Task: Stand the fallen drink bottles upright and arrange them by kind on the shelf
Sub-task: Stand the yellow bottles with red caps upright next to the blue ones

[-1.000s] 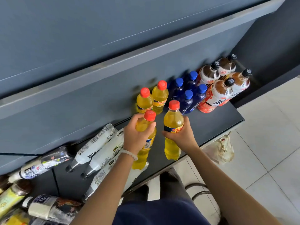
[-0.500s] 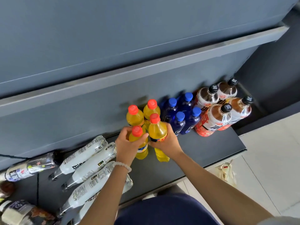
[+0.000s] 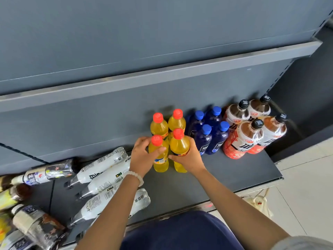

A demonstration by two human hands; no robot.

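Observation:
On the dark shelf (image 3: 234,174) my left hand (image 3: 142,156) grips a yellow bottle with a red cap (image 3: 159,159). My right hand (image 3: 189,157) grips a second yellow bottle (image 3: 179,147) beside it. Both stand upright directly in front of two more yellow bottles (image 3: 159,126) at the back wall. To their right stand several dark blue bottles with blue caps (image 3: 214,134), then several brown drink bottles with black caps (image 3: 248,134). Several clear white-labelled bottles (image 3: 100,165) lie fallen to the left, partly under my left forearm.
More fallen bottles of mixed kinds (image 3: 45,173) lie at the far left and lower left (image 3: 36,226). An upper shelf edge (image 3: 162,73) overhangs. A pale bag (image 3: 259,202) sits on the tiled floor (image 3: 306,195) below the shelf's right end.
Both hands have carried the two yellow bottles away from the shelf's front edge and set them upright just in front of the back pair. The view has shifted with them.

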